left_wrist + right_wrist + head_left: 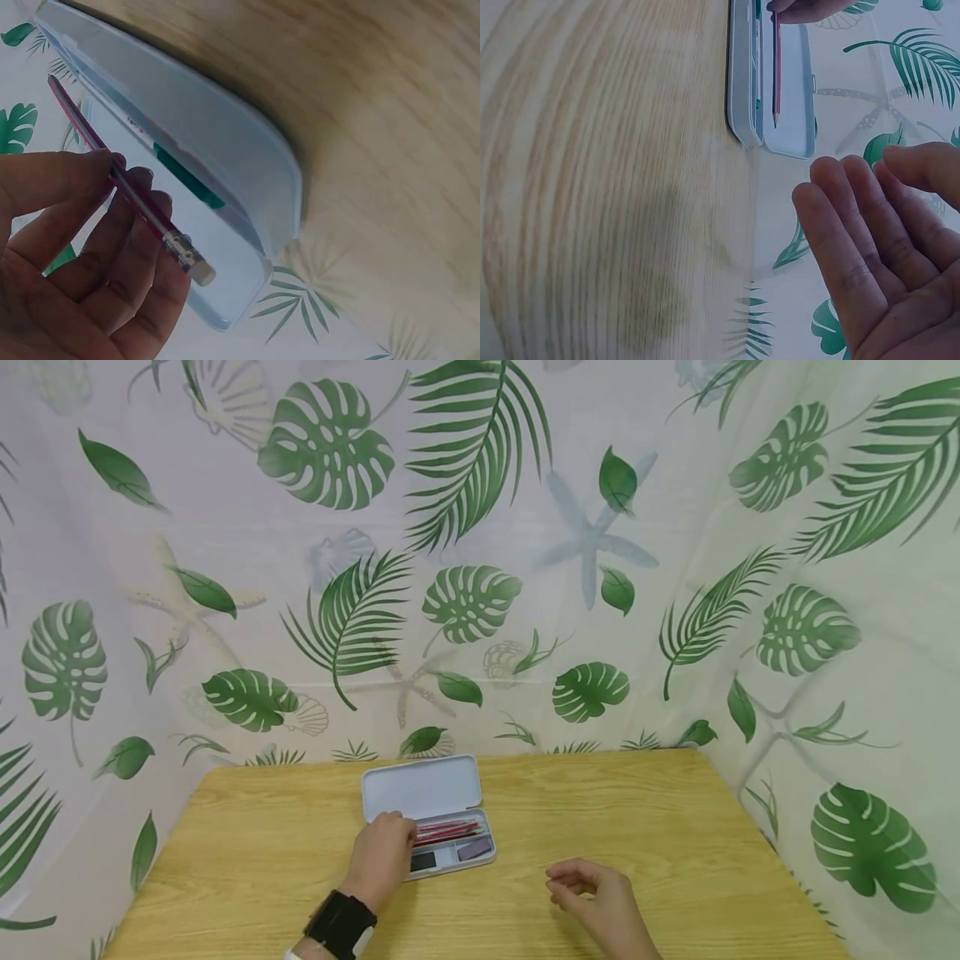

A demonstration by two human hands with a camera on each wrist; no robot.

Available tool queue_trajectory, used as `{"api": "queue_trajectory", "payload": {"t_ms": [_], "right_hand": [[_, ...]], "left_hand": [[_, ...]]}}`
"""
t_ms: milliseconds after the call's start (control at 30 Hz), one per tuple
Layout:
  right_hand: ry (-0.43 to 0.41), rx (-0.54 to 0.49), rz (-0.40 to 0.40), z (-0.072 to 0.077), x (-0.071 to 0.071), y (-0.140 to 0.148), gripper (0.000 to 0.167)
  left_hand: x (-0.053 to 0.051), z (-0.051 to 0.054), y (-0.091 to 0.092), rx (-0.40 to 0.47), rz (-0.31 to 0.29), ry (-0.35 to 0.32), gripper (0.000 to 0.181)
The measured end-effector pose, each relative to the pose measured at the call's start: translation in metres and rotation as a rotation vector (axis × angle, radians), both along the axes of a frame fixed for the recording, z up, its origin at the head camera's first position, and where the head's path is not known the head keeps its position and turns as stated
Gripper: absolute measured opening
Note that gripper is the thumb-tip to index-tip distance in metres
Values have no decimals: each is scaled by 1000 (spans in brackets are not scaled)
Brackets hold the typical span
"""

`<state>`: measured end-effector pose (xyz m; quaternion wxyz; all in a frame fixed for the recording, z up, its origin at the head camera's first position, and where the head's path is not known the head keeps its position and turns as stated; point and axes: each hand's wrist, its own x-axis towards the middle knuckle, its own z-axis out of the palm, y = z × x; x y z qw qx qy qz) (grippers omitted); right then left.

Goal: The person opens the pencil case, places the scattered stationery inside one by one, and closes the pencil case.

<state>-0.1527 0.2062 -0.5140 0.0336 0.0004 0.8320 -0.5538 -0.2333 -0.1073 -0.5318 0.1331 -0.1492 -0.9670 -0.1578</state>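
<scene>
In the left wrist view, my left hand pinches a red and silver striped pencil between thumb and fingers. A white eraser in a metal band caps its near end. The hand is over the left part of an open pale blue pencil case, hiding some of it. Red pencils show in the case's back compartment, with a purple-grey block and a black piece in front. My right hand hovers right of the case, fingers loosely bent and holding nothing.
The case stands on a wood-grain table, its lid raised at the back. A white leaf-printed sheet hangs behind the table and along both sides. A dark green strip shows inside the case. My left wrist wears a black band.
</scene>
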Motion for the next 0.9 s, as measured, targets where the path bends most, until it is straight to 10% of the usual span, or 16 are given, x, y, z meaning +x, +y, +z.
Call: {"api": "queue_trajectory", "payload": {"t_ms": [900], "right_hand": [[4,16,-15,1,0,-1,18]], "left_hand": [[-5,-13,-3,12,-12,24,17]]}}
